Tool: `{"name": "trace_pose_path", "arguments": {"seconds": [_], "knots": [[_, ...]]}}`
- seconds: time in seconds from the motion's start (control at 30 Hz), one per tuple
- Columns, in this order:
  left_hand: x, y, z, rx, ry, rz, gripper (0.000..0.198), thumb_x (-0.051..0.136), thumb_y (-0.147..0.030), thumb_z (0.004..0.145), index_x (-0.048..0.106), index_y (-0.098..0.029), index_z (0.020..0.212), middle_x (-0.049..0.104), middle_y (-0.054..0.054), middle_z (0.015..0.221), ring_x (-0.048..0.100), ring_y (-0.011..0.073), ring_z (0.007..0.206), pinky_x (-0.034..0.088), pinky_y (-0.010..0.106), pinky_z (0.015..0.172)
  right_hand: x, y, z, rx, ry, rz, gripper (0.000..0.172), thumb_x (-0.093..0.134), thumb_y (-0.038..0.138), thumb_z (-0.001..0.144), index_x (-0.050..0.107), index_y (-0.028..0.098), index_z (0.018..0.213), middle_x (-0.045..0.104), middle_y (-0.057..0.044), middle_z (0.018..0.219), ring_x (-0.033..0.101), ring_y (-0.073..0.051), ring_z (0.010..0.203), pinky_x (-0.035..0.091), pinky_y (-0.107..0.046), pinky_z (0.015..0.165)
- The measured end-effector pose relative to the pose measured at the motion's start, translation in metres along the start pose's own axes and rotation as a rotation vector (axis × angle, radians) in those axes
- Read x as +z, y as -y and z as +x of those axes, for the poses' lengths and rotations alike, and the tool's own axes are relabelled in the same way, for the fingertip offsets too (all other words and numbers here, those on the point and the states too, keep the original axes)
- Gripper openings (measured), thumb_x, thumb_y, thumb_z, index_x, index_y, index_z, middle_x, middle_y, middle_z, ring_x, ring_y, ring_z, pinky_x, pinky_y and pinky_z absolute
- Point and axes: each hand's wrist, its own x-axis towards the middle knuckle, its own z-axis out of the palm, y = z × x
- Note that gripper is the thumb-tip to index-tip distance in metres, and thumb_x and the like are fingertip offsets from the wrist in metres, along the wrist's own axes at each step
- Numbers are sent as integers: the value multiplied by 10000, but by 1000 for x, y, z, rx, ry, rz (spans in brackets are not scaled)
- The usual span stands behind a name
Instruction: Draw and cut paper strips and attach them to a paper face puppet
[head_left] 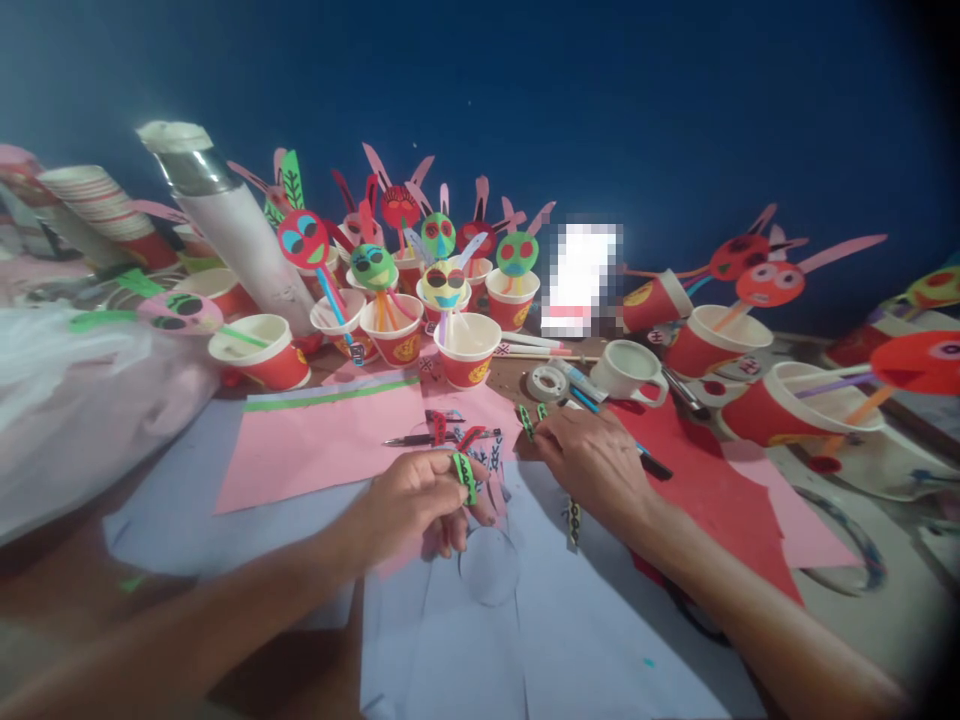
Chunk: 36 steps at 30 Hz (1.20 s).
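Between the thumb and fingers of my left hand is a small green paper strip with black marks. My right hand reaches over the papers, its fingertips closed at two similar green strips. Red marked strips and a black pen lie beyond my left hand. A pale marked strip rests below my right hand. Under my left fingers, a round paper disc lies on the bluish-white sheets.
Red paper cups with paper-faced puppets stand along the back. A flask leans at the left, near a plastic bag. A mug, tape roll and red paper are at the right. Pink paper lies left.
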Motion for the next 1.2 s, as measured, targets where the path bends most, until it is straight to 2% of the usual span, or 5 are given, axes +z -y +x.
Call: {"name": "trace_pose_path", "arguments": {"seconds": [0.27, 0.73, 0.83, 1.03, 1.2], "knots": [[-1, 1, 2, 4, 19, 4, 184, 478, -174, 828, 570, -138, 983, 695, 69, 813, 561, 85, 475, 413, 181, 405, 1, 4, 1, 71, 26, 68, 141, 604, 333, 800, 608, 197, 764, 658, -30, 794, 603, -210, 783, 312, -297, 653], [0, -3, -1, -38, 62, -139, 169, 531, -179, 788, 581, -126, 941, 669, 52, 761, 576, 89, 487, 421, 168, 403, -1, -1, 1, 178, 92, 176, 6, 596, 252, 753, 600, 248, 753, 661, 60, 653, 587, -150, 600, 310, -244, 515], [1, -5, -1, -47, 65, -140, 160, 529, -193, 786, 578, -118, 919, 672, 69, 778, 576, 88, 482, 418, 172, 409, -2, 0, 5, 166, 73, 161, 91, 580, 302, 794, 626, 243, 847, 662, 31, 677, 590, -163, 632, 329, -262, 542], [4, -5, 0, -67, 65, -120, 157, 539, -219, 775, 576, -119, 891, 666, 64, 763, 568, 91, 474, 395, 182, 403, 3, 0, 10, 76, 44, 75, 200, 487, 258, 878, 648, 254, 996, 642, -64, 933, 566, -242, 887, 363, -340, 707], [4, -4, 0, -70, 72, -126, 146, 542, -219, 776, 574, -119, 878, 663, 56, 766, 570, 89, 476, 409, 188, 418, 9, -3, 10, 42, 40, 88, 237, 467, 225, 884, 667, 267, 1005, 622, -81, 917, 540, -254, 871, 370, -370, 735]]}}
